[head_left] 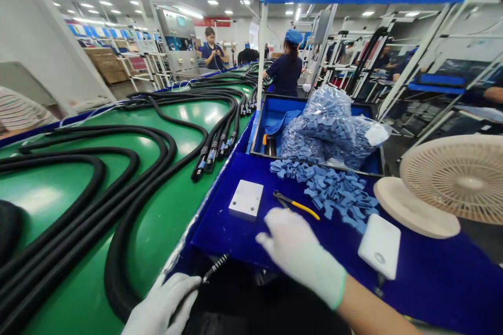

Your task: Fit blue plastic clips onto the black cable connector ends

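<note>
My left hand (165,303), in a white glove, is closed around a black cable (215,268) with a ribbed end at the near edge of the blue table. My right hand (291,241), also gloved, hangs over the blue surface, just below the pliers (298,205) with a yellow handle; its fingers are blurred, and whether they hold anything does not show. Left of the pliers sits a white block (246,198) with small holes. Behind them spreads a pile of small blue plastic pieces (334,191).
Thick black hoses (157,188) lie over the green surface (184,136) at left. A blue bin (255,141) holds bagged blue pieces (326,125). At right are a white device (380,243) and a beige fan (463,180). People (285,70) stand farther back.
</note>
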Tool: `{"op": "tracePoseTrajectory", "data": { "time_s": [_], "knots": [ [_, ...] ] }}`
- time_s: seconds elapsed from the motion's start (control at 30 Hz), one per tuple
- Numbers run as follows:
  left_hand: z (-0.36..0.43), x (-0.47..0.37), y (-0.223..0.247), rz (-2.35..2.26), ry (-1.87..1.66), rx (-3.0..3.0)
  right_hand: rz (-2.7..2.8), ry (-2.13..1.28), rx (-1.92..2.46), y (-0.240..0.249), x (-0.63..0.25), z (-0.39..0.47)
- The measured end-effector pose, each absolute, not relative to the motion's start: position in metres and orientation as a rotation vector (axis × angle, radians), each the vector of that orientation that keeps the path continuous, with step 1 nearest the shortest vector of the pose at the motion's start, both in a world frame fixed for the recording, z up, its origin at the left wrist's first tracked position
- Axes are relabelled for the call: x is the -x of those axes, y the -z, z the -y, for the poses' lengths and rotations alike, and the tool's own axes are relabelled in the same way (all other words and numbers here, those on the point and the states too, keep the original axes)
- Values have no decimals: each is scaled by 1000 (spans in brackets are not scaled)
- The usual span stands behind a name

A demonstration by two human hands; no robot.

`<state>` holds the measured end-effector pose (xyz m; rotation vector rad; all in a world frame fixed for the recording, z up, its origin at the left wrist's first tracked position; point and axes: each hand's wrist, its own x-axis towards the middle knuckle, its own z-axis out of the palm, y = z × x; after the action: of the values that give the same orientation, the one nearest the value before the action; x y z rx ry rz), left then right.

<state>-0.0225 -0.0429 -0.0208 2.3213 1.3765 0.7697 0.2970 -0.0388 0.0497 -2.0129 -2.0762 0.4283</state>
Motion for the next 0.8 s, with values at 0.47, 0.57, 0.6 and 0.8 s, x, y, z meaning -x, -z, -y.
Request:
{"op": "tracePoseTrajectory", "data": {
  "time_s": [0.47, 0.57, 0.6, 0.8],
  "knots": [
    [22, -32, -60, -1459, -621, -1593, 1653, -769, 1840, -25, -350, 47],
    [19, -38, -75, -1469, -686, -1474, 1839, -851, 1426, -39, -318, 60],
    [18, -41, -78, -1466, -706, -1442, 1902, -863, 1332, -44, -308, 63],
    [18, -50, -86, -1423, -673, -1389, 2046, -887, 1027, -78, -273, 56]
  ]
}}
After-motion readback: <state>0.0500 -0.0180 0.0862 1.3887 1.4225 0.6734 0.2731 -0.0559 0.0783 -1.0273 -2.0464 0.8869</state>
